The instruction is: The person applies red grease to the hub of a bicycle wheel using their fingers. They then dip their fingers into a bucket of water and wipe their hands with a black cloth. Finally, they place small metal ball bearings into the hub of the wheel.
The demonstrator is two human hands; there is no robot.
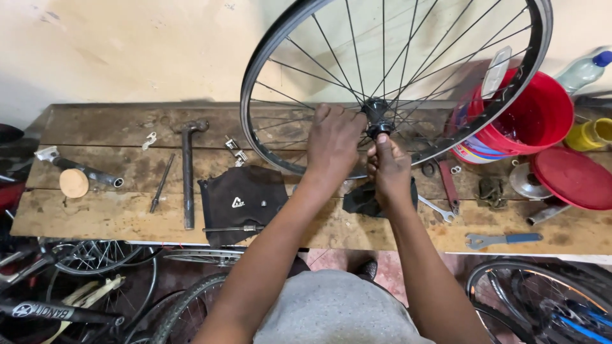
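Note:
A black spoked bicycle wheel (535, 57) stands upright on the wooden bench (95, 216), leaning toward the wall. My left hand (335, 140) grips the spokes just left of the black hub (377, 114). My right hand (389, 169) is closed below the hub, its fingertips pinching the end of the axle. A dark rag (360, 200) lies on the bench under my right hand.
On the bench: a hammer (187, 172), a thin rod (161, 183), a black cloth (239, 200), a round wooden disc (74, 183), spanners (503, 239), a red bucket (532, 118) with its red lid (574, 178), a yellow cup (590, 135), a plastic bottle (583, 70). Bicycle wheels (535, 293) and frames lie below.

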